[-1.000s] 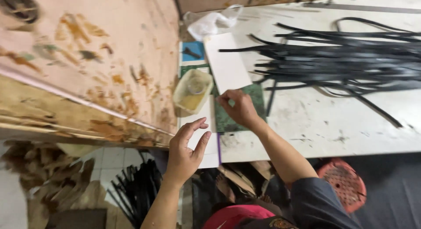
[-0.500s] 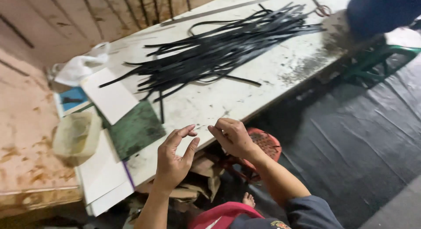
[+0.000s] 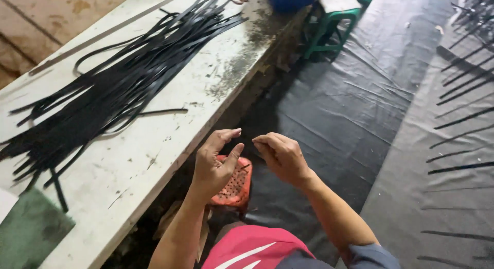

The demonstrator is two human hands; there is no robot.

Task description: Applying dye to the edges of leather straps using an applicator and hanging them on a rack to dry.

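Both hands are raised off the worktable's long edge, over the floor. The left hand (image 3: 216, 163) is half curled, thumb and forefinger apart with nothing visible between them; the right hand (image 3: 280, 155) is loosely closed with its fingertips drawn together as if pinching, though nothing can be made out in the pinch. A second ago the right hand rested on the green cutting mat (image 3: 28, 233) beside a pale cup and the left hovered open near the table's edge; both have since drawn back from the surface and met in the air, and the view has swung away from the wooden board toward the floor. Below the hands stands a red perforated stool (image 3: 234, 184). The bundle of black strips (image 3: 113, 94) lies untouched across the middle of the white worktable (image 3: 154, 161), well apart from either hand. Black plastic sheeting (image 3: 350, 109) covers the floor, with loose strips along its right side and a green stool (image 3: 334, 19) at the table's far corner.
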